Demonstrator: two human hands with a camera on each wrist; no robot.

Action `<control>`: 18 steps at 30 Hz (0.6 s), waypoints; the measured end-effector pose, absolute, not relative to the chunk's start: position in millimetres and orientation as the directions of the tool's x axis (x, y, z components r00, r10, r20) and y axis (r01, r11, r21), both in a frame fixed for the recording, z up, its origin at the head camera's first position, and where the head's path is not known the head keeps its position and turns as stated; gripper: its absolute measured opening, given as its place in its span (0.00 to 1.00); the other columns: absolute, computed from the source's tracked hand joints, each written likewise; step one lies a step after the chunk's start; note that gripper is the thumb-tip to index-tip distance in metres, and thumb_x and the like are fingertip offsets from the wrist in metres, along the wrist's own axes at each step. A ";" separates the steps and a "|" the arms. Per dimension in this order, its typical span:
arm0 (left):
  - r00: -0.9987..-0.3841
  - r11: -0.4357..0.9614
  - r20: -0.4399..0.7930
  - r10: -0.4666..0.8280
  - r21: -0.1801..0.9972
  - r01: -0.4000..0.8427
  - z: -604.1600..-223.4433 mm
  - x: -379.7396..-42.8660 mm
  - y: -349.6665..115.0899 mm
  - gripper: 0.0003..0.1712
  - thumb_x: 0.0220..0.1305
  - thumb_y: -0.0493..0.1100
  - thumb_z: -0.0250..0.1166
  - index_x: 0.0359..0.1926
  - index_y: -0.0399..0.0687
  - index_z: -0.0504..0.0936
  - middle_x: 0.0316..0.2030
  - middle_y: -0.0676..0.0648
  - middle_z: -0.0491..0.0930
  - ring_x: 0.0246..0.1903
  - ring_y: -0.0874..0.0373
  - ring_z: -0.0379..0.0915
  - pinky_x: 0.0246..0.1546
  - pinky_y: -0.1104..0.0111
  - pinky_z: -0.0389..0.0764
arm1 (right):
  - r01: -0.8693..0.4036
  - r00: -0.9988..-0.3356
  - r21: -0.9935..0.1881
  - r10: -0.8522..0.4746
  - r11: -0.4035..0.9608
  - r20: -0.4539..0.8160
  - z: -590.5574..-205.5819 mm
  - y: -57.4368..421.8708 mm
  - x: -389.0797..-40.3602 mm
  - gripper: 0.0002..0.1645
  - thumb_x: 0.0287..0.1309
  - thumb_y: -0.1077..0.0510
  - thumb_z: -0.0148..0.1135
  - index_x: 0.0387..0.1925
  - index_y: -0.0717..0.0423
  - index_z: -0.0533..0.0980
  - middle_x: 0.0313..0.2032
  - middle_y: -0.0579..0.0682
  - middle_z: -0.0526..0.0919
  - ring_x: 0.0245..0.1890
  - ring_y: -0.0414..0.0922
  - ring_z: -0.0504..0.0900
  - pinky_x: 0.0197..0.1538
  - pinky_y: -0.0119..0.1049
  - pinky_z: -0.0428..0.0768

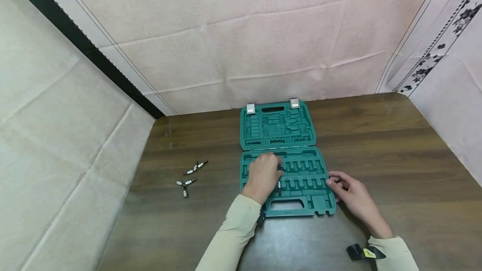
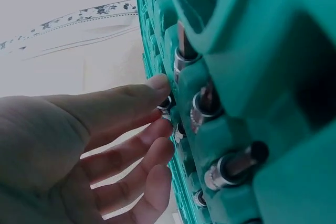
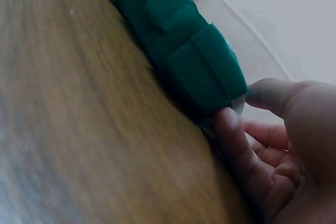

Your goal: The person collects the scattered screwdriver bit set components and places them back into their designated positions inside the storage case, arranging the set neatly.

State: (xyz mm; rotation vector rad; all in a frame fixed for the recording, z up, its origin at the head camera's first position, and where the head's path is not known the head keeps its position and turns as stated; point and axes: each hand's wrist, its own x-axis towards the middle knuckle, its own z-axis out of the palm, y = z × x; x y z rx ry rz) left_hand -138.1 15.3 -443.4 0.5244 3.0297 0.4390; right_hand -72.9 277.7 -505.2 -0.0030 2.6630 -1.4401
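Note:
A green plastic tool case (image 1: 318,200) lies open on the table, its moulded lid (image 1: 265,131) folded back. My left hand (image 1: 261,175) is over the left half of the lower tray. Thumb and forefinger pinch a small metal bit socket (image 2: 165,104) at one of the slots, as the left wrist view shows. Other bit sockets (image 2: 231,170) sit in neighbouring slots, one of them a dark-tipped socket (image 1: 279,188) beside the hand. My right hand (image 1: 354,195) grips the case's right edge, thumb on top and fingers low against the side (image 3: 210,72).
Several loose bit sockets (image 1: 185,183) lie in two small clusters on the wooden table (image 1: 158,229), left of the case. Two metallic latches (image 1: 250,109) stand at the lid's far edge. Pale cloth (image 1: 241,45) hangs behind the table and at both sides.

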 end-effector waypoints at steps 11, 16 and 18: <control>-0.919 0.913 -0.053 0.391 0.146 0.380 -439.0 -130.3 12.3 0.16 0.71 0.52 0.72 0.56 0.60 0.90 0.47 0.53 0.84 0.40 0.54 0.80 0.27 0.57 0.81 | 0.035 -0.995 -0.841 -0.059 0.540 -0.079 -505.6 278.5 -73.3 0.25 0.80 0.51 0.58 0.66 0.66 0.75 0.46 0.58 0.82 0.32 0.39 0.81 0.35 0.34 0.84; -0.913 0.915 -0.091 0.398 0.107 0.388 -438.5 -130.3 14.7 0.12 0.73 0.54 0.69 0.51 0.58 0.92 0.47 0.53 0.81 0.39 0.54 0.77 0.28 0.54 0.81 | 0.043 -0.994 -0.836 -0.060 0.548 -0.090 -505.8 278.2 -73.6 0.26 0.80 0.50 0.58 0.66 0.65 0.75 0.46 0.59 0.82 0.33 0.39 0.81 0.35 0.34 0.84; -0.911 0.915 -0.104 0.398 0.117 0.386 -437.8 -131.4 15.6 0.13 0.73 0.55 0.69 0.48 0.57 0.92 0.48 0.52 0.81 0.39 0.53 0.77 0.28 0.54 0.81 | 0.035 -0.995 -0.835 -0.062 0.549 -0.082 -506.2 278.6 -74.1 0.26 0.80 0.51 0.58 0.66 0.65 0.75 0.46 0.58 0.83 0.33 0.39 0.81 0.35 0.34 0.84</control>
